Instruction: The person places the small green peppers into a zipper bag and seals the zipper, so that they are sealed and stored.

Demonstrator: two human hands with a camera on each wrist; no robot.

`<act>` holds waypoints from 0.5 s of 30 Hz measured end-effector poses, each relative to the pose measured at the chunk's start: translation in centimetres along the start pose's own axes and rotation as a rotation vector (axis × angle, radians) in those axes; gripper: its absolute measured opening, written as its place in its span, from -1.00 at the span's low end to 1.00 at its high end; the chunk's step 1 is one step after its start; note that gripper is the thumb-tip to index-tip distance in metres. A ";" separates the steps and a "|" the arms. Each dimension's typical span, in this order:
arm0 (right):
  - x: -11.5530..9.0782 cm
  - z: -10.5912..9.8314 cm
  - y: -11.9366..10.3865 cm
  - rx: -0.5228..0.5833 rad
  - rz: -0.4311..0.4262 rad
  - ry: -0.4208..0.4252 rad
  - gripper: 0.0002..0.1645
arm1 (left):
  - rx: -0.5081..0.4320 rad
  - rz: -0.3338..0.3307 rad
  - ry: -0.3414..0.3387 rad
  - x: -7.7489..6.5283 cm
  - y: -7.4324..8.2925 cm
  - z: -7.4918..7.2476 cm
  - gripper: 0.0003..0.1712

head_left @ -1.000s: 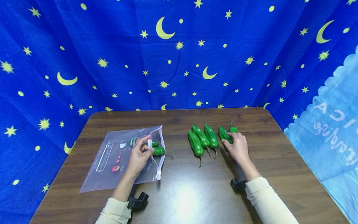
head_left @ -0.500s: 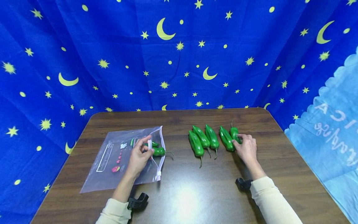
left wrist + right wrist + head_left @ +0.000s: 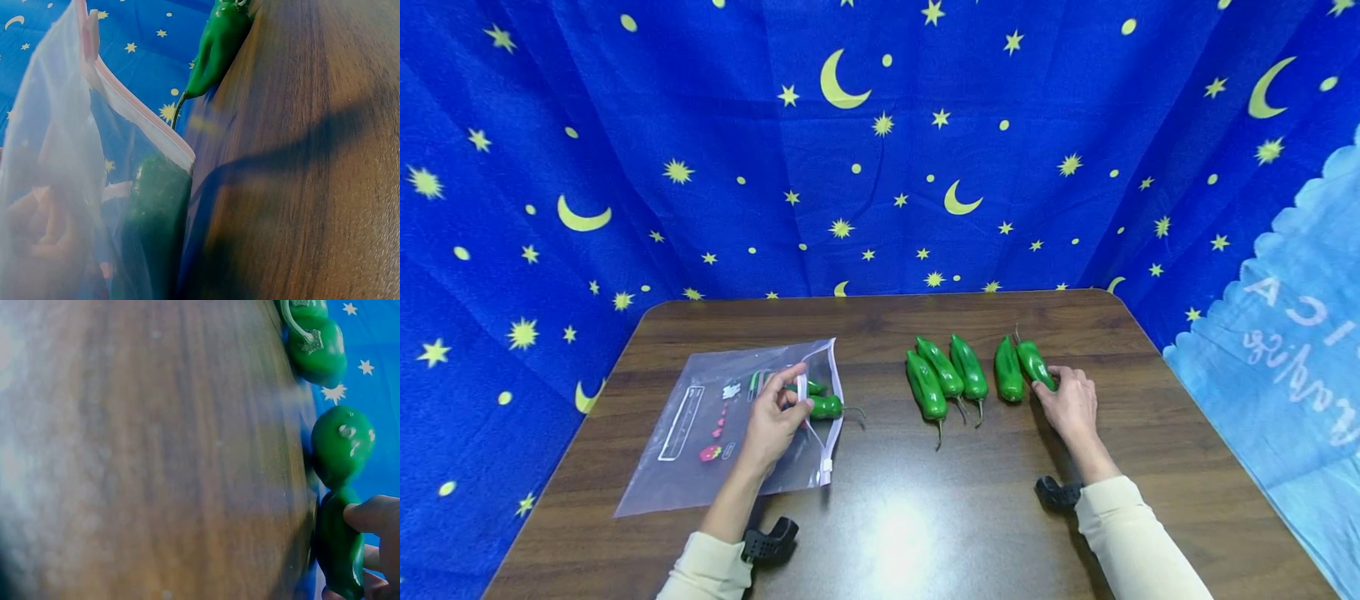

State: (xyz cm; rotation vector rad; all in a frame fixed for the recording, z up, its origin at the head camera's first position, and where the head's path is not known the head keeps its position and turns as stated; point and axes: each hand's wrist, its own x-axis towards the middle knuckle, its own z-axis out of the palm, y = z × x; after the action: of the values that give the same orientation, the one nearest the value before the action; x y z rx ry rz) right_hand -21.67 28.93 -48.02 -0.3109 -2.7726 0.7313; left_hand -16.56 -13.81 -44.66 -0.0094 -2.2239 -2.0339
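At the table's right my right hand (image 3: 1070, 404) pinches the lower end of the outermost green pepper (image 3: 1035, 365). The right wrist view shows the thumb (image 3: 370, 514) on one side of this pepper and fingers low on the other. A second pepper (image 3: 1008, 371) lies close beside it on the left. My left hand (image 3: 777, 417) pinches the upper rim of a clear zip bag (image 3: 688, 450) and holds its mouth apart. Inside the mouth lie green peppers (image 3: 826, 407), one with its stem sticking out. Seen from the left wrist, the hand shows blurrily through the film.
Three more green peppers (image 3: 925, 385) lie side by side between the bag and my right hand. The wooden table (image 3: 955, 517) ends at the back against a blue star-and-moon curtain (image 3: 880, 167). A white slider (image 3: 826, 465) sits at the bag's near corner.
My right hand has shifted rightward from the second pepper to the outermost one. The second pepper has turned more upright in view, and the outermost has tilted. My left hand and the bag stay put.
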 end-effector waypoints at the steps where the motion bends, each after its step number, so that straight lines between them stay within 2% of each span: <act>1: 0.0 0.0 0.0 -0.002 0.006 -0.005 -0.44 | 0.000 -0.001 0.001 0.0 0.0 0.0 -0.36; 5: -0.1 0.0 0.2 -0.002 0.012 -0.010 -0.43 | -0.002 -0.002 0.003 0.0 0.1 0.0 -0.35; 15: -0.3 0.5 0.9 -0.016 -0.030 0.051 -0.46 | -0.001 -0.006 0.003 0.0 0.1 -0.1 -0.34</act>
State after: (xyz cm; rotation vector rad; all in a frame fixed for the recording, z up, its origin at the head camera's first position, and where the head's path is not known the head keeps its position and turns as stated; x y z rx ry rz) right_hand -21.43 29.35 -48.93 -0.2857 -2.7307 0.6844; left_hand -16.51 -13.86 -44.57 -0.0006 -2.2236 -2.0372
